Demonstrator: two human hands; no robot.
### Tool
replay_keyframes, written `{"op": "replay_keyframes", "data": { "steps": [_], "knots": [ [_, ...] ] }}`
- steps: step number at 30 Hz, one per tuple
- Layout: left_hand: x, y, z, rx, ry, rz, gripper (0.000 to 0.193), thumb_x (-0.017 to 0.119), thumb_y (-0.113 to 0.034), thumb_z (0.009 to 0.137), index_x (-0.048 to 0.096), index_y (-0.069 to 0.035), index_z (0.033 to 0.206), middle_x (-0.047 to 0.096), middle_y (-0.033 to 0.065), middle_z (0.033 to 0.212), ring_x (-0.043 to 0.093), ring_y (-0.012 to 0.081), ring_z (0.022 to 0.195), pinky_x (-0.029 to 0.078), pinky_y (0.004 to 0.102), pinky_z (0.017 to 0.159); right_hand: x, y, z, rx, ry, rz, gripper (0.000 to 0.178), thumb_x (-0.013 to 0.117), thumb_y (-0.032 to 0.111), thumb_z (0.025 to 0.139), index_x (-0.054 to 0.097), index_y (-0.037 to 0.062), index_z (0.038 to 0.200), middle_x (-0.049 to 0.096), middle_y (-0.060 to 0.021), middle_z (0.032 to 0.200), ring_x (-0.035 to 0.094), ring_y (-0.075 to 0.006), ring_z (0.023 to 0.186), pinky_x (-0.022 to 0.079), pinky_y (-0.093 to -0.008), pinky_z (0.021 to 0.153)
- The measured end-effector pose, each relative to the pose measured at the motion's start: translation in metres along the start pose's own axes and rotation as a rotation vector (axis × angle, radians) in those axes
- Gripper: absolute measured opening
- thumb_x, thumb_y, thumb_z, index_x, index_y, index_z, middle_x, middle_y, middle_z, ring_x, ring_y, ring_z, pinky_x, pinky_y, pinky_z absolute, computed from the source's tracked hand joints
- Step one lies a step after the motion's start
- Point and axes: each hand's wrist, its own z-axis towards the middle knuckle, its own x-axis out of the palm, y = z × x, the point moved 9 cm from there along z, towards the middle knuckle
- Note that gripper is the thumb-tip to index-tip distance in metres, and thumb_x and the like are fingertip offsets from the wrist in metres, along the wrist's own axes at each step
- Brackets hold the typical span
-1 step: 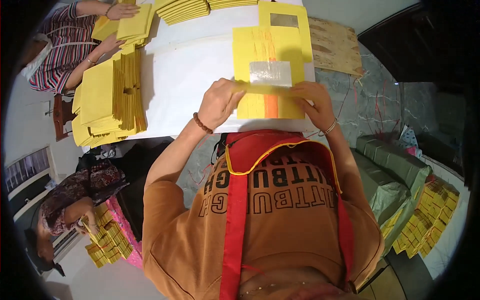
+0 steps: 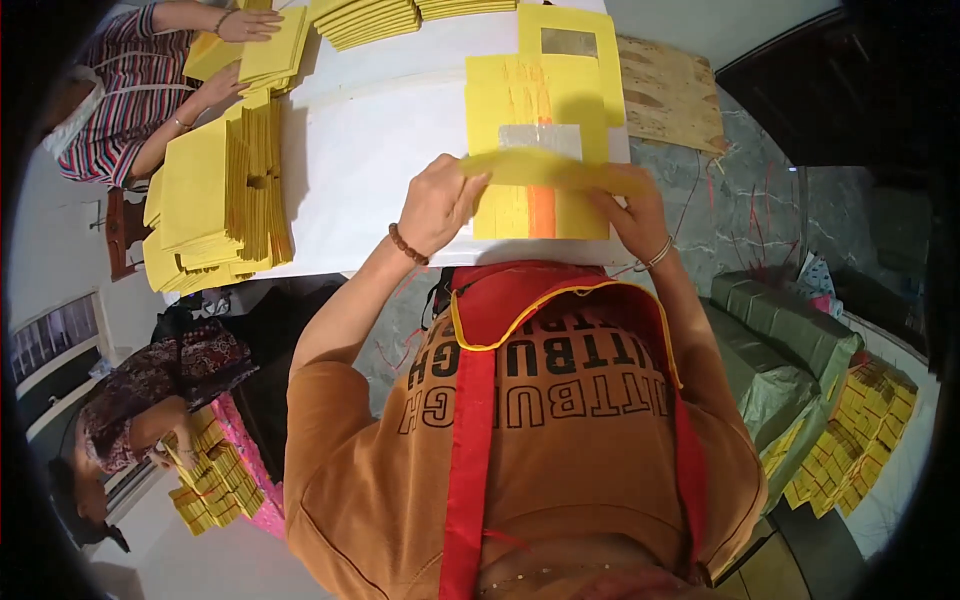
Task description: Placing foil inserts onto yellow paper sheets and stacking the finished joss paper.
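Observation:
Between my hands a yellow paper sheet [image 2: 535, 170] is held level, seen nearly edge-on and bowed in the middle. My left hand [image 2: 437, 205] pinches its left end, with a brown bead bracelet on that wrist. At the right end the fingers of my right hand [image 2: 635, 208] are closed on it. Below lies a yellow sheet with orange streaks [image 2: 500, 95] on the table. Its silver foil patch [image 2: 545, 138] is partly hidden by the held sheet. Another yellow sheet with a silver patch [image 2: 570, 40] lies just beyond.
The white table [image 2: 370, 170] carries stacks of folded yellow paper [image 2: 200, 190] on the left and more bundles [image 2: 365, 22] at the far edge. A co-worker's hands [image 2: 248, 25] rest on a yellow stack. Another person [image 2: 165, 390] handles yellow bundles [image 2: 215, 470]. Green wrapped packages [image 2: 775, 340] stand at right.
The held sheet bows upward more and looks broader, covering more of the silver patch. My hands have barely moved.

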Motion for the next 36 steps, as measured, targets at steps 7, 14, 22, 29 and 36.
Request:
{"op": "replay_keyframes", "data": {
  "steps": [7,14,22,29,36],
  "knots": [
    [0.015,0.053,0.021,-0.399,-0.091,-0.279,0.024,0.052,-0.022,0.088,0.055,0.002,0.091,0.054,0.0166,0.058,0.053,0.0287,0.049,0.042,0.0364,0.050,-0.002,-0.027,0.024,0.452,-0.303,0.488,0.040,0.069,0.020,0.076,0.058,0.0060,0.112,0.062,-0.0059,0.066,0.056,-0.0135,0.054,0.043,-0.0271,0.051],
    [0.013,0.053,0.022,-0.525,-0.139,-0.410,0.044,0.053,-0.013,0.086,0.041,-0.007,0.128,0.052,0.0107,0.051,0.049,0.0197,0.043,0.038,0.0329,0.045,0.010,-0.040,0.028,0.485,-0.161,0.334,0.047,0.069,0.018,0.074,0.056,0.0059,0.118,0.058,-0.0029,0.063,0.049,-0.0073,0.054,0.041,-0.0235,0.052],
    [0.020,0.057,0.029,-0.478,-0.060,-0.350,0.040,0.053,-0.013,0.086,0.045,-0.009,0.125,0.052,0.0103,0.051,0.048,0.0212,0.043,0.038,0.0334,0.045,0.019,-0.062,0.024,0.504,-0.223,0.399,0.044,0.068,0.017,0.074,0.058,0.0047,0.116,0.045,-0.0009,0.055,0.039,-0.0068,0.049,0.036,-0.0246,0.048],
    [0.013,0.043,0.036,-0.396,-0.007,-0.113,0.026,0.057,-0.015,0.084,0.058,-0.009,0.109,0.058,0.0111,0.063,0.054,0.0242,0.056,0.041,0.0369,0.054,0.016,-0.057,0.027,0.504,-0.217,0.346,0.044,0.067,0.020,0.075,0.058,0.0039,0.115,0.057,-0.0069,0.066,0.051,-0.0114,0.057,0.042,-0.0261,0.055],
    [0.028,-0.048,0.045,0.341,0.054,0.296,0.049,0.063,-0.028,0.079,0.051,-0.011,0.122,0.042,0.0150,0.130,0.039,0.0313,0.121,0.032,0.0453,0.096,0.021,-0.065,0.026,0.495,-0.235,0.400,0.045,0.066,0.021,0.075,0.057,0.0037,0.116,0.064,-0.0136,0.076,0.060,-0.0165,0.066,0.047,-0.0282,0.063]
  ]
}}
